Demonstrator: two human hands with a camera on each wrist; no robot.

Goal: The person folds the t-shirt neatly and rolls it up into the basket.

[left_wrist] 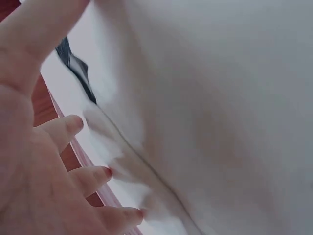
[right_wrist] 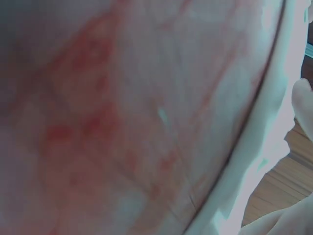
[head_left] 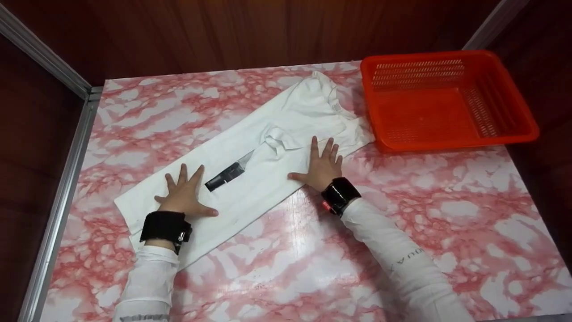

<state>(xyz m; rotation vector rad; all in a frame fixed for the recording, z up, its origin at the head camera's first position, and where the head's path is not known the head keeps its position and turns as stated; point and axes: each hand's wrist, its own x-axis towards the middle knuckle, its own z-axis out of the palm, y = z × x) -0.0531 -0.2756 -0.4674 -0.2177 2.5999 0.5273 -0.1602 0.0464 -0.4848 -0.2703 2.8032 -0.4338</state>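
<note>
nearest, the left hand (head_left: 184,194) is spread, fingers fanned on the eight-o'clock half of a folded white t-shirt (head_left: 254,183); the right hand (head_left: 322,169), also spread, lies at its near long edge, toward one o'clock. neither grip pinches anything. the step in hand looks like pressing the fold flat; a next move probably calls for light, even strokes and smoothing the bunched sleeve (head_left: 279,138). the soft, matte cloth makes a slanted strip on the glossy, pink-and-white marbled tabletop (head_left: 447,192), a dark print (head_left: 225,176) showing mid-length, the collar (head_left: 335,105) end crumpled. at two o'clock, just beside that end, sits a stiff red plastic basket (head_left: 456,144) with slotted walls. a wood-grained panel (head_left: 223,36) rises at twelve.
</note>
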